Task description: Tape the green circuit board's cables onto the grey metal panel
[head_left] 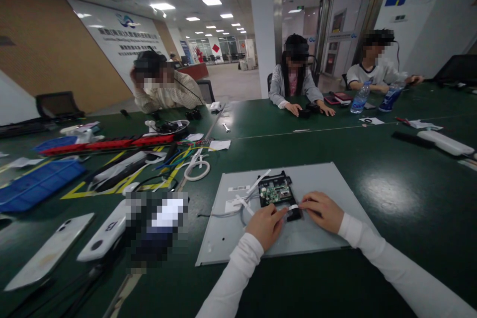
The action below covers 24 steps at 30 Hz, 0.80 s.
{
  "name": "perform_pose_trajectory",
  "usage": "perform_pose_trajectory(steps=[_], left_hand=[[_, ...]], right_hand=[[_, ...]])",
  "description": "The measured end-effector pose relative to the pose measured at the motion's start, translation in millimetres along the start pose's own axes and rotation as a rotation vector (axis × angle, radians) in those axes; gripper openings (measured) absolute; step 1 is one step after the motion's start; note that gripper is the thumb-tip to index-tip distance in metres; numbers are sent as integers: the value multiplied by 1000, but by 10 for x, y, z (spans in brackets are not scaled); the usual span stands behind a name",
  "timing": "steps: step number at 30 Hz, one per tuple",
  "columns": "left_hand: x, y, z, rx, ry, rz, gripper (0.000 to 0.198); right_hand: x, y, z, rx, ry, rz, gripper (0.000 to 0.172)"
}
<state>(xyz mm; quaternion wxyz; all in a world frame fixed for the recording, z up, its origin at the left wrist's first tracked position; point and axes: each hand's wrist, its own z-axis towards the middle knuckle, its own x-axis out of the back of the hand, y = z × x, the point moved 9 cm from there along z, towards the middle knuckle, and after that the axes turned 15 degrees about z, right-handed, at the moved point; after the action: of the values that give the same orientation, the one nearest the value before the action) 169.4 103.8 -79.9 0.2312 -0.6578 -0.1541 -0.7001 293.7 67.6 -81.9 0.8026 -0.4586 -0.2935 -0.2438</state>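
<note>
A flat grey metal panel (309, 238) lies on the green table in front of me. On its upper middle sits a black plastic bracket (278, 179) with a green circuit board (275, 194) in it. My left hand (266, 223) is at the bracket's lower edge, thumb and index finger closed at a small white strip (293, 207). From the other side, my right hand (322, 211) pinches the strip's right end. Left of the board, a grey cable (219, 215) and white tape strips (259, 181) rest on the panel.
A white coiled cable (197, 171), coloured wires and a blue tray (40, 184) lie to the left. Nearer are a pale phone (52, 248) and a white device (104, 233). Three people sit across the table, near two bottles (359, 98). A small wrench (226, 127) lies farther back.
</note>
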Motion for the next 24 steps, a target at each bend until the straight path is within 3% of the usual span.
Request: perform_pose_trajectory(steps=[24], left_hand=[[-40,-40,-15,28,-19,-78,28]], right_hand=[[8,44,-8,-13,24,41,20]])
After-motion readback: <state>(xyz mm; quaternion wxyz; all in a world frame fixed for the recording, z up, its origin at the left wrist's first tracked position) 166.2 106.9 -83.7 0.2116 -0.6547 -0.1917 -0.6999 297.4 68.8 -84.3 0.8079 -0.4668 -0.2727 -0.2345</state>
